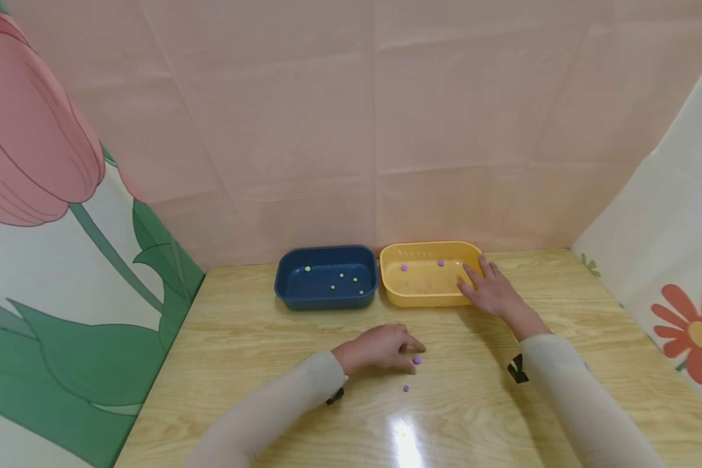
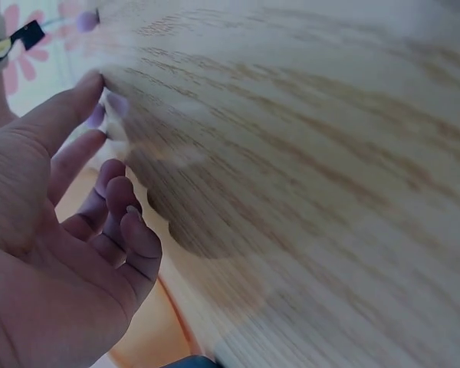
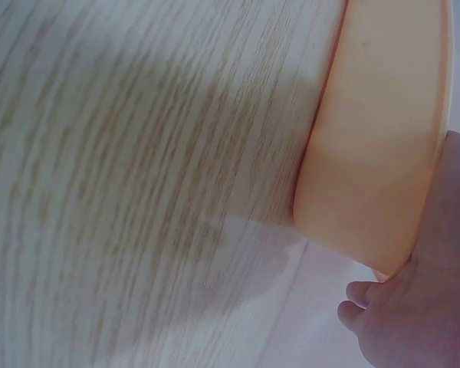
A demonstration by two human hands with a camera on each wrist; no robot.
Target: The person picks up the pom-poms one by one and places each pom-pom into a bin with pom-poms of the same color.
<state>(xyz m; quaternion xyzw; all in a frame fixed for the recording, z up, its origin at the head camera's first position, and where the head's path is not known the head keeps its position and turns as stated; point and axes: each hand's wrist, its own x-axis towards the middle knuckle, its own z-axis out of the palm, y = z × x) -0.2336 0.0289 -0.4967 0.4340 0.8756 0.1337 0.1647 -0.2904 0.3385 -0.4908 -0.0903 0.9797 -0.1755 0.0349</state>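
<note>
On the wooden table, a small purple ball (image 1: 416, 359) lies at the fingertips of my left hand (image 1: 380, 346). The left thumb and index finger are spread on either side of it; a purple ball (image 2: 96, 116) shows between them in the left wrist view. A smaller purple ball (image 1: 406, 388) lies nearer to me. My right hand (image 1: 494, 294) is at the right end of the yellow bin (image 1: 427, 300), thumb and a finger spread over its inside and other fingers along the rim. Two purple balls (image 1: 441, 262) sit inside that bin.
To the left of the yellow bin stands a dark blue bin (image 1: 327, 303) with several pale green balls (image 1: 307, 268). A pink cloth (image 1: 374, 130) hangs right behind both bins. Flower-printed sheets (image 1: 637, 247) border the table (image 1: 222, 364) on both sides.
</note>
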